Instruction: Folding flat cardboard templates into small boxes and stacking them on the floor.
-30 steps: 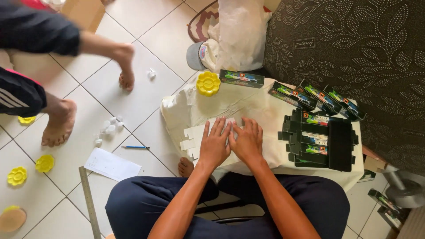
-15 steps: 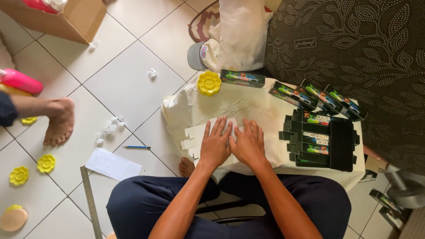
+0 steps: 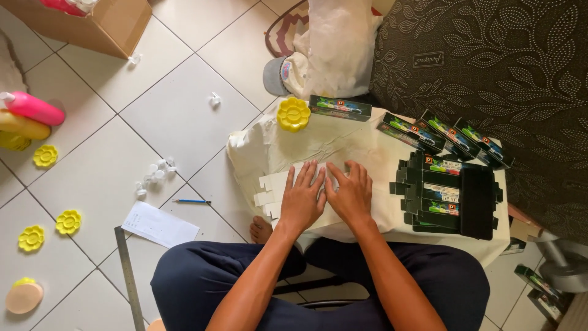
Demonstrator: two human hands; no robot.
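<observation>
Both hands, left hand (image 3: pixel 301 199) and right hand (image 3: pixel 350 195), press flat and open on the white flat carton (image 3: pixel 278 187); uneven pressure may crease it wrongly.

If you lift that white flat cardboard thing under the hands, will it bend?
Probably. The white flat cardboard looks thin with cut tabs, so it would likely flop at its folds. It seems light. Both hands, left hand and right hand, press flat on it.

The white flat cardboard (image 3: pixel 274 190) lies on the cloth-covered surface (image 3: pixel 343 144), unfolded, with small tabs sticking out at its left edge. Both hands lie flat on it, so its middle is hidden.
</observation>
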